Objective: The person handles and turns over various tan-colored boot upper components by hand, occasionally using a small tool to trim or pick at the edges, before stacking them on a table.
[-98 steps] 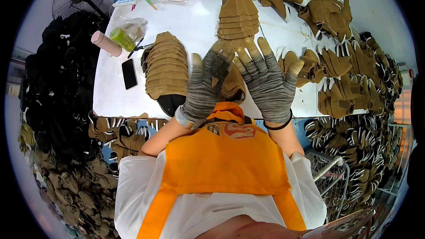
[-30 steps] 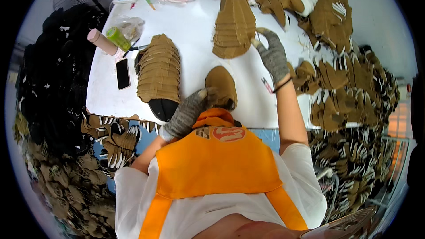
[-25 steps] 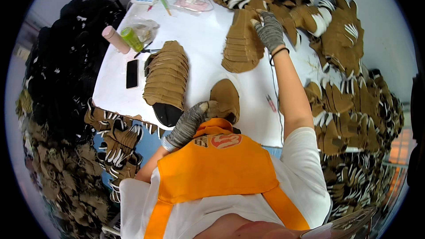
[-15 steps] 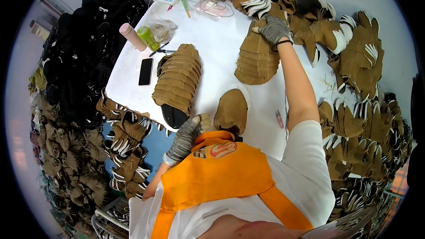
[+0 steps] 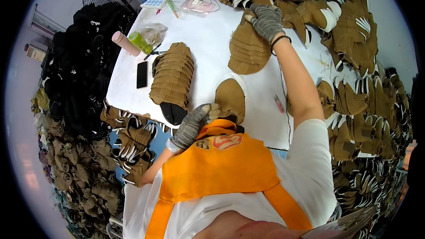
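Note:
Both my hands wear grey knit gloves. In front of my apron lies a single brown shoe upper with a white rim along its far end. My left hand is at its near left edge, fingers bent together on that edge. Farther off, my right hand grips the far end of a layered stack of brown shoe uppers; its fingertips are partly hidden. Left of the single upper lies another overlapping stack of brown uppers, with a black piece at its near end.
A phone, pink bottle, green roll and plastic bag occupy the white table's left side. Red-handled snips lie at right. Brown uppers crowd the right edge; black pieces pile up at left.
My left hand has shifted right and forward onto the single upper's edge. My right hand stays at the far stack, its fingers more curled over the end. The whole view has shifted slightly.

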A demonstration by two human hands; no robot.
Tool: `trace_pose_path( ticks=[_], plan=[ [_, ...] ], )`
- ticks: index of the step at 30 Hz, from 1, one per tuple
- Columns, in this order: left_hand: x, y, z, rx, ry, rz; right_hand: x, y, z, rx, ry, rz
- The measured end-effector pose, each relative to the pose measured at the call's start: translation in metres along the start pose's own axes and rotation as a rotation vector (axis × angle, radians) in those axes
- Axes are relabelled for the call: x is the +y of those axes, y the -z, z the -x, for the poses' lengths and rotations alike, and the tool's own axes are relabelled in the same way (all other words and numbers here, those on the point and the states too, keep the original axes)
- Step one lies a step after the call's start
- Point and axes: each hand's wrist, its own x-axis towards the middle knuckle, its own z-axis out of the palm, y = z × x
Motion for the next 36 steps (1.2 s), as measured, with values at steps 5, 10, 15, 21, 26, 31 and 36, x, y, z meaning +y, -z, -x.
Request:
trace_pose_path(
  ticks=[5, 10, 15, 21, 26, 31, 36],
  plan=[
    [-0.006, 0.011, -0.001, -0.071, -0.016, -0.043, 0.003, 0.008, 0.008, 0.012, 0.016, -0.032],
    [0.005, 0.008, -0.002, -0.049, -0.036, -0.03, 0.017, 0.019, -0.002, 0.226, 0.016, 0.121],
    [0.011, -0.001, -0.004, -0.078, -0.065, -0.133, 0.001, 0.127, 0.031, 0.668, -0.013, -0.506],
    [0.076, -0.052, 0.001, -0.115, -0.514, -0.533, -0.067, 0.154, 0.08, 0.665, 0.012, -0.819],
    [0.1, -0.082, 0.0, -0.224, -0.759, -0.571, -0.115, 0.134, 0.12, 0.633, 0.03, -0.826],
    [0.113, -0.074, -0.009, -0.699, -0.345, 0.495, -0.133, 0.126, 0.146, 0.568, 0.429, -0.638],
    [0.113, -0.054, -0.013, -0.447, -0.226, 0.35, -0.138, 0.137, 0.167, 0.498, 0.55, -0.407]
  ],
)
